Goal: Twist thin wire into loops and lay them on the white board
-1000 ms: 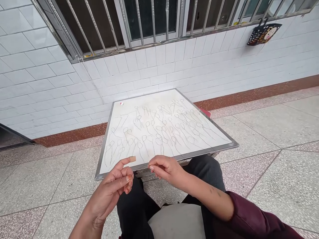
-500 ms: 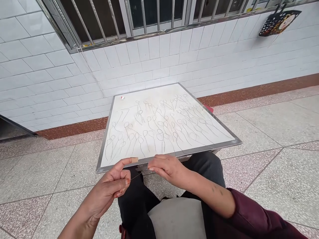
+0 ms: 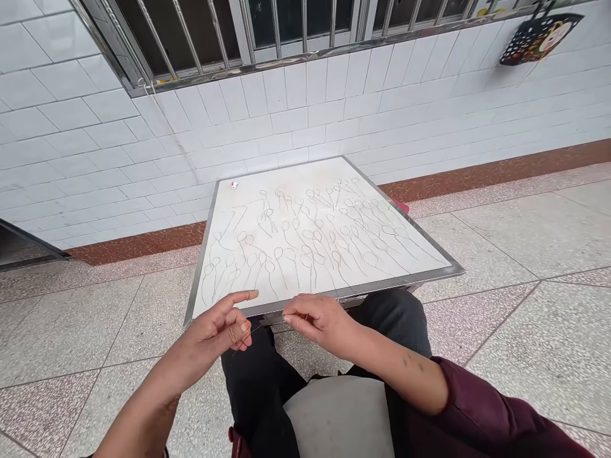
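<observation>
A thin dark wire (image 3: 258, 328) runs between my two hands, just in front of the table's near edge. My left hand (image 3: 217, 326) pinches it between thumb and bent fingers. Its index finger stretches out, with a tan wrap at the tip. My right hand (image 3: 327, 323) has thumb and fingertips closed on the wire's other end; that end is hidden. Beyond them stands a white-topped table (image 3: 291, 173) with a grey metal rim. Many looped wires (image 3: 270, 275) lie spread over it, mostly with a round loop at the far end and tails toward me.
A small red-and-white object (image 3: 233, 186) sits at the table's far left corner. The table stands against a white tiled wall (image 3: 267, 133) below a barred window (image 3: 305, 28). A dark patterned bag (image 3: 539, 41) hangs at the right. My legs (image 3: 401, 318) are under the near edge.
My left hand has shifted slightly left, its extended index finger lifting a little. The right hand stays nearly in place, and the wire is still between them. The view has tilted slightly.
</observation>
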`<act>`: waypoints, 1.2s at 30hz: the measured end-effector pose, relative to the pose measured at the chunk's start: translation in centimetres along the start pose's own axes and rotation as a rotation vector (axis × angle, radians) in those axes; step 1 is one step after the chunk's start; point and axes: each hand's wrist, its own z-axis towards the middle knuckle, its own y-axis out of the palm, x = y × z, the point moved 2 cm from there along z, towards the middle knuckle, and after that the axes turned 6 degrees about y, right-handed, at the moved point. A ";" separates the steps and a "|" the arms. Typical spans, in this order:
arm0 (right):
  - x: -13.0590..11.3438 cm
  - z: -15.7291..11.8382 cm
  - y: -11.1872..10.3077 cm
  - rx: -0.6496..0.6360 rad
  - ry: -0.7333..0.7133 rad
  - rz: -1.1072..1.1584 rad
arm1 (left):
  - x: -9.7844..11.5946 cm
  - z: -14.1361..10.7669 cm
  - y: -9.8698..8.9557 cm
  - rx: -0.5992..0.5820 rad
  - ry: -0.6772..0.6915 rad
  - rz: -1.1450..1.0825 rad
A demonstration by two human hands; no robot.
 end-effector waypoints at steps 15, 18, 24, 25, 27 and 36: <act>-0.1 0.2 -0.4 -0.015 -0.019 -0.039 | 0.8 0.8 0.7 -0.037 -0.111 0.176; 0.0 0.3 0.0 0.002 -0.055 -0.098 | 1.4 1.2 1.4 -0.073 -0.050 0.260; -0.1 0.2 -0.2 -0.029 -0.010 -0.055 | 1.2 2.5 2.9 -0.075 -0.035 0.170; -0.1 0.2 -0.3 -0.051 0.015 -0.035 | 1.1 2.6 2.9 -0.065 -0.034 0.151; 0.0 0.2 -0.6 -0.094 0.047 -0.017 | 1.0 2.6 2.6 -0.042 -0.036 0.120; 0.3 0.2 -0.2 -0.034 -0.047 -0.074 | 1.1 2.8 2.9 0.027 0.018 0.083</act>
